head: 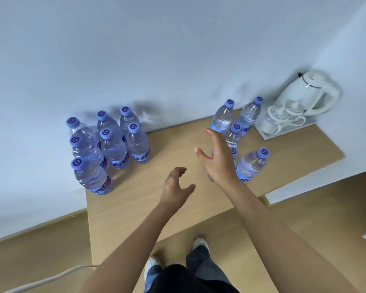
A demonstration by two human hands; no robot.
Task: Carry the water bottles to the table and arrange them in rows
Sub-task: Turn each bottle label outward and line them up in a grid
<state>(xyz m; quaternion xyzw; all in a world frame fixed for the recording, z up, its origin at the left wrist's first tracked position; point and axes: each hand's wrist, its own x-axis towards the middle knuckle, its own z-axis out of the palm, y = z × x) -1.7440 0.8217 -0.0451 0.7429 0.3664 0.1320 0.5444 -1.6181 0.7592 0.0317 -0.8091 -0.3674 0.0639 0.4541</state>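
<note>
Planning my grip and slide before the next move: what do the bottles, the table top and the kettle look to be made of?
Bottles: thin clear plastic, probably; ribbed see-through walls, glossy highlights, matte blue caps. Table: pale wood-look top, likely laminate, since the grain is faint and the sheen flat. Kettle: smooth white shell, seemingly plastic, with a thin metallic-looking band under the lid.
</note>
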